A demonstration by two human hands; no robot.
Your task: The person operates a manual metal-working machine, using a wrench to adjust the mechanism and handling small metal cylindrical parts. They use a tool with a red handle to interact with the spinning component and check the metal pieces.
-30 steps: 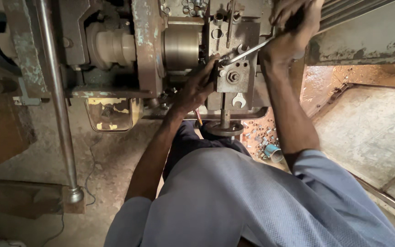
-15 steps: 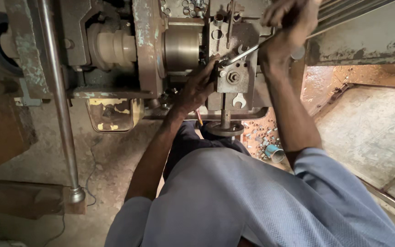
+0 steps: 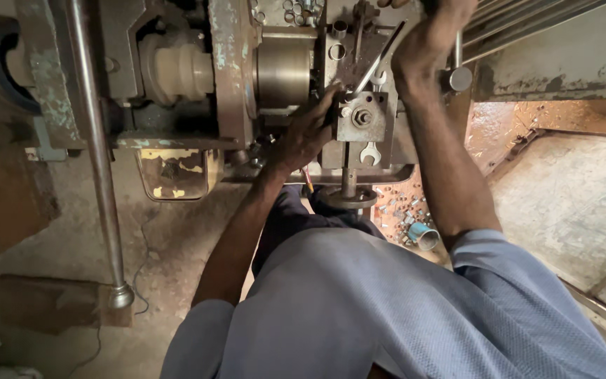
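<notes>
Steel spanner [image 3: 380, 56] gripped by right hand [image 3: 426, 45]; left hand [image 3: 303, 133] presses square block [image 3: 359, 116].

dusty concrete floor [image 3: 57, 231], a raised stone slab [image 3: 562, 203] at right, warm dim light.

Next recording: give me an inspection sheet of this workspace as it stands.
Surface: dusty concrete floor under a worn lathe.
Job's things: wrench angled at the square tool block; spare spanner lies below it.
Clutter: small metal pieces and a blue tube piece on the floor.
Hands: right hand grips the wrench; left hand braces against the block.
Cables: thin wire on the floor.
Surroundings: vertical steel rod, yellow chipped tray.
</notes>
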